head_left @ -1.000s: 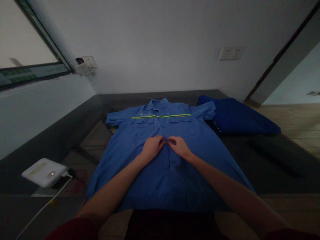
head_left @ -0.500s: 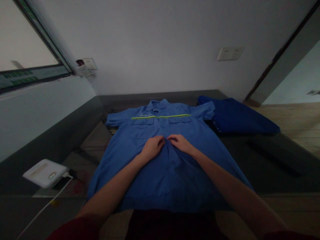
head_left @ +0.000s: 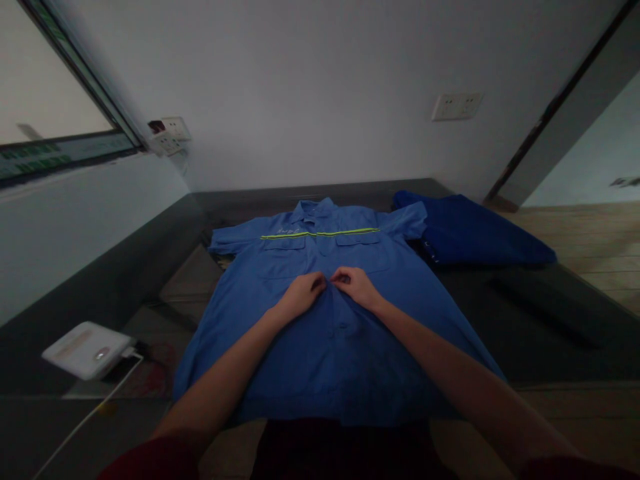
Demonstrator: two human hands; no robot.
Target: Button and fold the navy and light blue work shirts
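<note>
From the head camera's view, I see a short-sleeved blue shirt [head_left: 295, 353] spread front up on a dark surface [head_left: 465, 300], its collar toward the wall [head_left: 310, 100] and its hem toward the person. The left hand [head_left: 303, 293] and the right hand [head_left: 356, 287] meet at the middle of its front opening, below the chest pockets, each pinching the fabric between thumb and fingers, the fingertips very close together. Whether a button sits between them I cannot tell. A yellow-green stripe [head_left: 350, 232] crosses the chest above the pockets. Beside the sleeve on the person's right lies a darker blue cloth-like bundle [head_left: 490, 230]; over on the left, well apart from the shirt, rests a white device [head_left: 90, 350] with a white cable [head_left: 83, 421] plugged into it.
</note>
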